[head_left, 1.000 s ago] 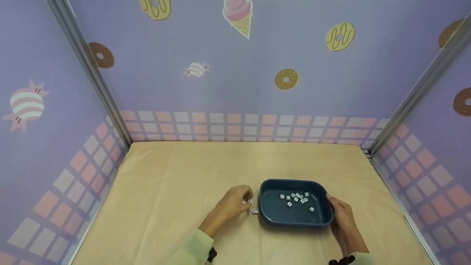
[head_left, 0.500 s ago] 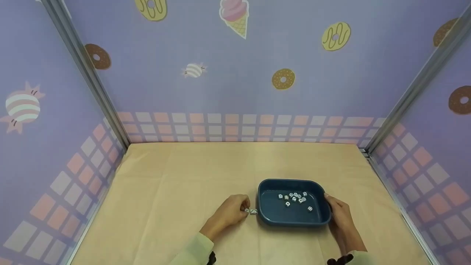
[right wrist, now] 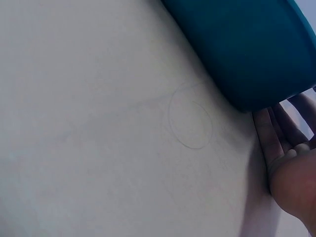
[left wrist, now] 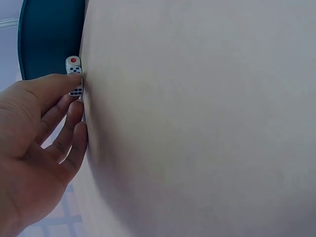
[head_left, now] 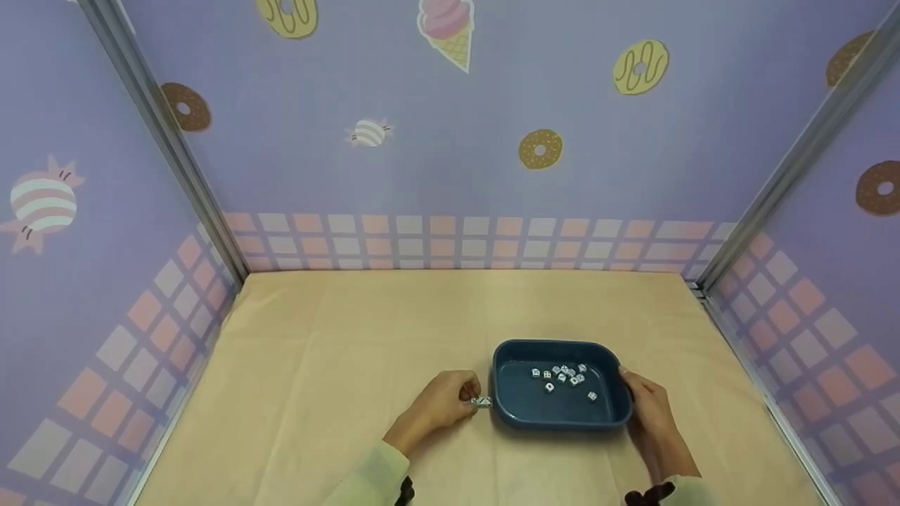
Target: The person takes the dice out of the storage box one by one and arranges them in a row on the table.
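Note:
My left hand (head_left: 443,400) pinches a white die between thumb and forefinger, just left of a deep blue rectangular dish (head_left: 564,426). In the left wrist view the dice (left wrist: 73,61) stand in a tight row against the dish's outer wall; the nearest shows black pips, the far one a red pip, and my thumb partly covers the row. My right hand (head_left: 654,411) holds the dish's right end, thumb at the rim and other fingers along the outside wall. Inside the dish lie several loose dice (head_left: 564,377), mostly towards the back right.
A beige cloth (head_left: 351,337) covers the table. Purple walls (head_left: 450,176) printed with sweets enclose the back and both sides, with metal posts (head_left: 176,154) at the corners.
My left hand has lowered its die from above the cloth and brought it right up against the dice beside the dish. The right hand stays on the dish.

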`<state>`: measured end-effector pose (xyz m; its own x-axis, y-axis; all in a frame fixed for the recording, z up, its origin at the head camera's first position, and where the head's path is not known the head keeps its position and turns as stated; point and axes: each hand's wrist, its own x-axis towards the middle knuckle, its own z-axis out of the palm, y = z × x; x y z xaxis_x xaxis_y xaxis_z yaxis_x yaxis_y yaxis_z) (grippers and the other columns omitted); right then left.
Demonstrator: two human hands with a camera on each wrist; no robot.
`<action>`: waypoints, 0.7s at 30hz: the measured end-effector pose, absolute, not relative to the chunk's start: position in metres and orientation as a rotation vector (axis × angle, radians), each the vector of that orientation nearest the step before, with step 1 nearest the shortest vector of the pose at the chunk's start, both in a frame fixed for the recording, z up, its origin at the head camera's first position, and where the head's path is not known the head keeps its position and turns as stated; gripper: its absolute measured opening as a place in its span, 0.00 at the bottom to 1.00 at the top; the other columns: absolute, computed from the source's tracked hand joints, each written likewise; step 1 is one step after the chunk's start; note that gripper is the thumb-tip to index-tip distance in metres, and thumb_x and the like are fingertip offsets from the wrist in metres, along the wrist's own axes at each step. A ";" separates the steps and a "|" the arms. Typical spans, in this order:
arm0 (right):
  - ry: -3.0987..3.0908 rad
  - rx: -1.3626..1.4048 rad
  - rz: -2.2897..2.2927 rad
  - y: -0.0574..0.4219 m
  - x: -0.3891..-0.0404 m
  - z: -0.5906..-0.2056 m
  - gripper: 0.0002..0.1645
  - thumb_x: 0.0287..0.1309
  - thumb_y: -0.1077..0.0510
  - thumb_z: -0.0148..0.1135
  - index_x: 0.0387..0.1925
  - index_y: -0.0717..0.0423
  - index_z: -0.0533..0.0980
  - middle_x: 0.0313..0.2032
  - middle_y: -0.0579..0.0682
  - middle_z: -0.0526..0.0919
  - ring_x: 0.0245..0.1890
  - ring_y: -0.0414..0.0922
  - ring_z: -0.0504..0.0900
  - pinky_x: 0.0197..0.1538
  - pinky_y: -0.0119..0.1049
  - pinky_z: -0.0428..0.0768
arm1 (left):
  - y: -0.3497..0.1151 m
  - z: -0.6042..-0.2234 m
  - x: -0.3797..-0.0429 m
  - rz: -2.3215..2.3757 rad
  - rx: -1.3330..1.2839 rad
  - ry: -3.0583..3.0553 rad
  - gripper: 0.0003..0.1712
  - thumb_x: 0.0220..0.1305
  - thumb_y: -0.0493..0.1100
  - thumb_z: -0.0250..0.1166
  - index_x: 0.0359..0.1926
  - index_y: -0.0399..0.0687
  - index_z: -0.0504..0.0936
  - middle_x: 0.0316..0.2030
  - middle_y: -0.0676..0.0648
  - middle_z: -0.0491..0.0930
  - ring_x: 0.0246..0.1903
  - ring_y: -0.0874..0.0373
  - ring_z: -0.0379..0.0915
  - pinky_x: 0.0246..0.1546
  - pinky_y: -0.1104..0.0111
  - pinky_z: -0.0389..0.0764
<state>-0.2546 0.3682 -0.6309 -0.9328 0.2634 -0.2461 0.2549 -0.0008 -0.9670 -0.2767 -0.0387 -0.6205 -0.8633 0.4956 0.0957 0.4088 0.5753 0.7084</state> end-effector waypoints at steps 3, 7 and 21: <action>-2.223 -0.578 2.146 0.368 -0.254 -0.630 0.39 0.76 0.40 0.62 0.71 0.66 0.72 0.72 0.60 0.73 0.72 0.50 0.70 0.67 0.31 0.74 | -0.039 -0.623 -0.278 1.178 0.773 2.683 0.10 0.61 0.33 0.76 0.40 0.47 0.85 0.35 0.52 0.84 0.35 0.61 0.79 0.39 0.70 0.80; -2.206 -0.569 2.189 0.367 -0.254 -0.630 0.40 0.76 0.41 0.61 0.73 0.66 0.70 0.74 0.61 0.70 0.76 0.52 0.67 0.76 0.44 0.66 | -0.042 -0.622 -0.278 1.223 0.763 2.642 0.10 0.62 0.35 0.76 0.42 0.45 0.85 0.38 0.50 0.84 0.38 0.58 0.81 0.42 0.68 0.80; -2.275 -0.566 2.157 0.369 -0.255 -0.630 0.44 0.76 0.37 0.59 0.75 0.66 0.67 0.77 0.63 0.65 0.80 0.56 0.60 0.79 0.48 0.59 | -0.001 -0.579 -0.297 1.359 0.840 2.772 0.21 0.70 0.48 0.74 0.58 0.46 0.81 0.54 0.47 0.81 0.55 0.55 0.78 0.57 0.63 0.82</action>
